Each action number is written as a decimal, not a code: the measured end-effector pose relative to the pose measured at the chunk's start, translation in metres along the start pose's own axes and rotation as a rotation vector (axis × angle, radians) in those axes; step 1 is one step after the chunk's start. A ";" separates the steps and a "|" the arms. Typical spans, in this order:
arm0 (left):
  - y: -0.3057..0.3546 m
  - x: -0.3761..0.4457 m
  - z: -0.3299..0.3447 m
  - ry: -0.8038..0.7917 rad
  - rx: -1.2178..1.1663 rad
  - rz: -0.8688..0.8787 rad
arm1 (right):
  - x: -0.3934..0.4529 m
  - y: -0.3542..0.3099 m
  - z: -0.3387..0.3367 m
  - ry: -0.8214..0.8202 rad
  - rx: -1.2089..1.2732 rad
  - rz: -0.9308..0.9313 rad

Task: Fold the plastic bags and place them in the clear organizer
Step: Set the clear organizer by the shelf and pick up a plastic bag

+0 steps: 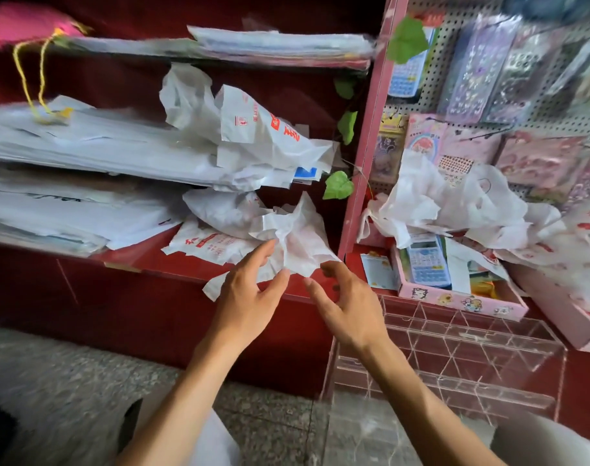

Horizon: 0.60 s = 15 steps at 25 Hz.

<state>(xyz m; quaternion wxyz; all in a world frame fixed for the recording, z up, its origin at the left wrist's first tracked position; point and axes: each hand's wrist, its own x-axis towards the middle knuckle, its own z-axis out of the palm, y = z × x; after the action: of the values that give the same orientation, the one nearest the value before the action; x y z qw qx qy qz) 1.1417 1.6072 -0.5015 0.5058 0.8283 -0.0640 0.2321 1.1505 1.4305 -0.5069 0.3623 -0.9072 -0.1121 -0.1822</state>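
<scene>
Standing point-up at the red shelf [192, 270] edge, a crumpled white plastic bag [298, 235] meets the left hand [250, 290] fingertips; right hand [347, 311] hovers released, clear organizer [462, 358] beside; blur hides any pinch.

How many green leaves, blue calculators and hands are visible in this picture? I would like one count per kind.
Green leaves: 5
Blue calculators: 2
Hands, left hand and right hand: 2
Total: 9

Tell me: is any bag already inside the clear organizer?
No: the clear organizer shows bare compartments, while crumpled bags lie on the red shelf.
</scene>
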 end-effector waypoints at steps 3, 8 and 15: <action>0.001 0.011 0.006 -0.033 0.037 -0.002 | 0.009 0.005 0.000 -0.011 -0.062 0.028; -0.010 0.027 0.014 -0.080 0.095 -0.010 | 0.028 0.021 0.010 -0.038 -0.114 0.049; -0.043 0.067 0.029 -0.169 0.290 -0.083 | 0.072 0.050 0.036 -0.082 -0.128 0.035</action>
<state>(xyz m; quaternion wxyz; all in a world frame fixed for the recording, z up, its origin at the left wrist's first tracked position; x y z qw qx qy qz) 1.2248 1.6109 -0.5175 0.3832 0.9111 -0.0377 0.1474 1.2417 1.4247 -0.5321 0.3017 -0.9370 -0.0991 -0.1454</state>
